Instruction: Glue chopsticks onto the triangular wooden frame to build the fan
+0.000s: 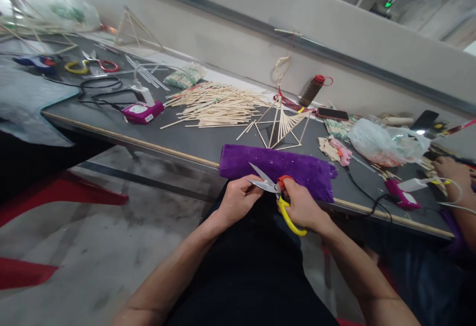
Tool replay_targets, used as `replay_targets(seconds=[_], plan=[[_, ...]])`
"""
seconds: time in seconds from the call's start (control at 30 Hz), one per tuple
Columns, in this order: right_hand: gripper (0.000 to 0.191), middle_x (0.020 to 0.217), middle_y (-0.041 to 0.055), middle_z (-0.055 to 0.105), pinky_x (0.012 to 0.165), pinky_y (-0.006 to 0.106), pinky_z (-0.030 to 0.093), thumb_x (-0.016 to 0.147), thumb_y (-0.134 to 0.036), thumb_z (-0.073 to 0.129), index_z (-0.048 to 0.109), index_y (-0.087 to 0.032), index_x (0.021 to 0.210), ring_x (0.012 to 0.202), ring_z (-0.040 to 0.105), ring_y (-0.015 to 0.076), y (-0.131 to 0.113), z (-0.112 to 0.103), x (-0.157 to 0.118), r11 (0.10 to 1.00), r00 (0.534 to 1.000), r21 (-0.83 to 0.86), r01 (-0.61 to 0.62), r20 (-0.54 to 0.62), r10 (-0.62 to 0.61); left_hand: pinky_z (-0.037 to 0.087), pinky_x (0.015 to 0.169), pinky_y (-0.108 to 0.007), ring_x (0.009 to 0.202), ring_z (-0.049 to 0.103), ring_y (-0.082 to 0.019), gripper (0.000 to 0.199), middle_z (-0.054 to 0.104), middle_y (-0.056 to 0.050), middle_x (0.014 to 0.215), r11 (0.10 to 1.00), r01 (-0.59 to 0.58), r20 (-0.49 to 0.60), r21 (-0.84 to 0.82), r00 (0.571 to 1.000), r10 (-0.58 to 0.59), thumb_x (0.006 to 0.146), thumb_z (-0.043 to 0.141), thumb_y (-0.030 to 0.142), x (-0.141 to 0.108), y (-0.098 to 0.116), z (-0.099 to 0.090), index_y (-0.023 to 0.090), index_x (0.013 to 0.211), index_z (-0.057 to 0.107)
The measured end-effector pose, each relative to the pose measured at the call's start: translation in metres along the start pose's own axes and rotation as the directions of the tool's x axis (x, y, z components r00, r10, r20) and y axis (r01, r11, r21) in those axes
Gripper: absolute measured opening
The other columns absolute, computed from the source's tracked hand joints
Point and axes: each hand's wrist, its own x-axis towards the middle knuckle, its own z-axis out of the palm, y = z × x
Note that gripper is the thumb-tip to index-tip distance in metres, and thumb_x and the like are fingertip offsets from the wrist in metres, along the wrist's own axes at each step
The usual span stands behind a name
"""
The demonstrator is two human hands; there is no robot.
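My right hand grips a pair of scissors with one red and one yellow handle. The blades are parted and point left. My left hand is closed in a pinch at the blades; a tiny pale bit shows by its fingertips, too small to name. Both hands are above my lap, at the near edge of a purple cloth. Beyond the cloth stands a frame of thin wooden sticks. Left of it lies a large pile of loose sticks.
On the dark table are a purple power block, a red-capped bottle, a phone, a pink glue gun with its cord and a plastic bag. Another person's hand is at the right.
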Motion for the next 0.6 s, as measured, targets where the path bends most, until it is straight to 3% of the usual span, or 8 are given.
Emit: replay_targets(seconds=[0.1,0.37,0.6], plan=[[0.026,0.084,0.0031,0.055,0.065,0.029,0.036,0.074,-0.024,0.06,0.045,-0.019,0.094,0.071,0.05,0.0172,-0.002,-0.001,0.0,1.0,0.999,-0.007,-0.003,-0.041,0.003,0.046,0.056,-0.018,0.06,0.059,-0.01,0.009,0.066,0.0,0.068,1.0,0.003,-0.027,0.003,1.0,-0.003,0.08,0.062,0.011,0.001,0.001,0.0,0.016,0.083,0.069],[0.042,0.091,0.0037,0.055,0.066,0.03,0.037,0.07,-0.042,0.069,0.047,-0.018,0.097,0.076,0.05,0.018,-0.011,-0.012,-0.004,0.993,0.998,-0.114,0.037,-0.045,-0.043,0.047,0.054,-0.017,0.056,0.061,-0.009,0.018,0.068,0.0,0.07,0.987,-0.161,-0.034,0.021,0.986,0.162,0.081,0.056,0.005,-0.003,-0.002,-0.001,0.015,0.089,0.069],[0.044,0.092,0.0038,0.054,0.068,0.031,0.037,0.069,-0.041,0.071,0.048,-0.018,0.098,0.078,0.05,0.0183,-0.009,-0.017,-0.006,0.992,0.998,-0.104,0.065,-0.007,-0.066,0.047,0.053,-0.02,0.053,0.059,-0.011,0.015,0.066,-0.001,0.064,0.992,-0.124,0.034,-0.018,0.992,0.125,0.088,0.055,0.019,-0.005,0.001,-0.001,0.015,0.086,0.07]])
